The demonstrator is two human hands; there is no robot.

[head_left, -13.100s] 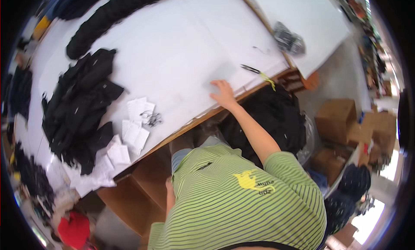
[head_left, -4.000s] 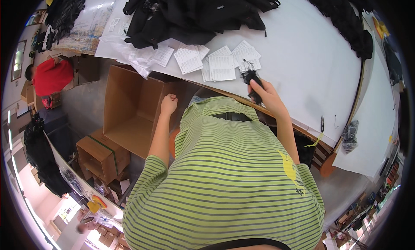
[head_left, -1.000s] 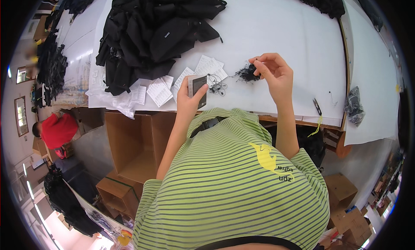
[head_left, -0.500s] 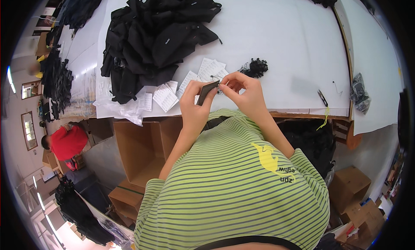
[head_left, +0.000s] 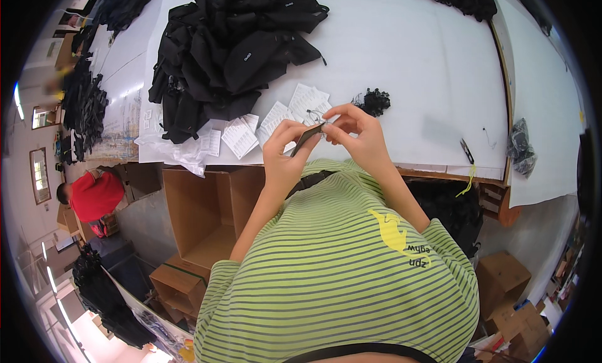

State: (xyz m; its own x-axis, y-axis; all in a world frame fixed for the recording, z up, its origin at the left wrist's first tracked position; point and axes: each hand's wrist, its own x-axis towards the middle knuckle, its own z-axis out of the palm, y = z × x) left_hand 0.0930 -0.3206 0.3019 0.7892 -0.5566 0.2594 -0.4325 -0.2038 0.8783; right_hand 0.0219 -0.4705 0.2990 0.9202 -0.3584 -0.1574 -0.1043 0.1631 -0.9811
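The 2 hands are close together, with a dark hang tag between them. The left hand pinches the tag, which is tilted up toward the right. The thumb and finger of the right hand are at the tag's top corner; I cannot tell if they are closed on the tag or on a thin string.

1 second ago the right hand was well apart from the left, over at the bunch of black strings. Now that bunch lies on the white table just past the right hand. Some loose thin strings show just ahead of the fingers.

White printed cards lie ahead of the left hand and to its left. Past them is a big pile of black clothes, with a clear plastic bag at its near side. Off to the right of the right hand are small scissors with a yellow string. Below and left of the left hand is an open cardboard box. Farther left is a person in red.
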